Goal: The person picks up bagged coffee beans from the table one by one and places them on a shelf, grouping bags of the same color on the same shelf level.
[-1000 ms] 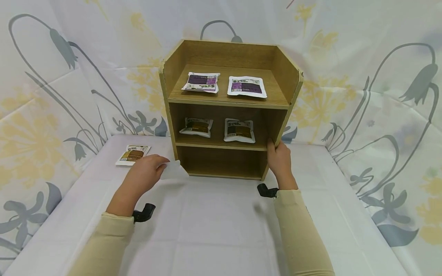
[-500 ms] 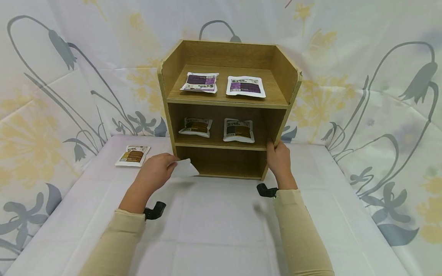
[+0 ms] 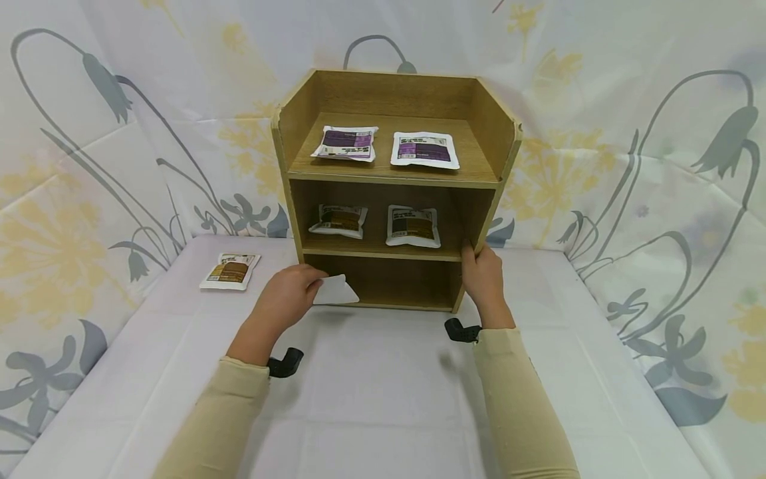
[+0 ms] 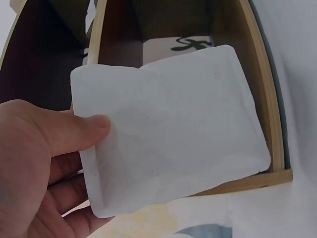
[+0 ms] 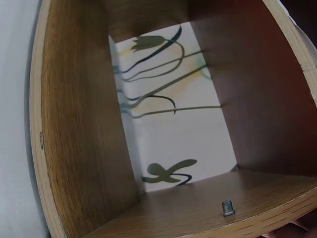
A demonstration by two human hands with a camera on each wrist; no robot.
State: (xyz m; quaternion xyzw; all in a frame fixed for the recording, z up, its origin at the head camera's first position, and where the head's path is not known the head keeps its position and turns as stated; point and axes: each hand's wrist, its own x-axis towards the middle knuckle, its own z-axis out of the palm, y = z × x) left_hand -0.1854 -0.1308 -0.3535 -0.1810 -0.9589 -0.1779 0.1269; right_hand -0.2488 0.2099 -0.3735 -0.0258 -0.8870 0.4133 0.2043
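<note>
My left hand pinches a flat white pouch by one edge, thumb on top and fingers beneath; its plain side faces the left wrist camera. The pouch is at the left front of the lowest compartment of a small wooden shelf, overlapping its opening in the left wrist view. My right hand grips the shelf's right side panel at its front edge, low down beside the middle board. In the right wrist view the lowest compartment shows bare boards and an open back, with a small metal peg on the side panel.
On the top board lie two purple-labelled pouches. Two brown-labelled pouches lie on the middle board. Another brown-labelled pouch rests on the white cloth left of the shelf. A flowered cloth hangs behind.
My left hand has moved right with the white pouch, from beside the shelf's left edge to the front of the lowest compartment. My right hand has stayed on the side panel.
</note>
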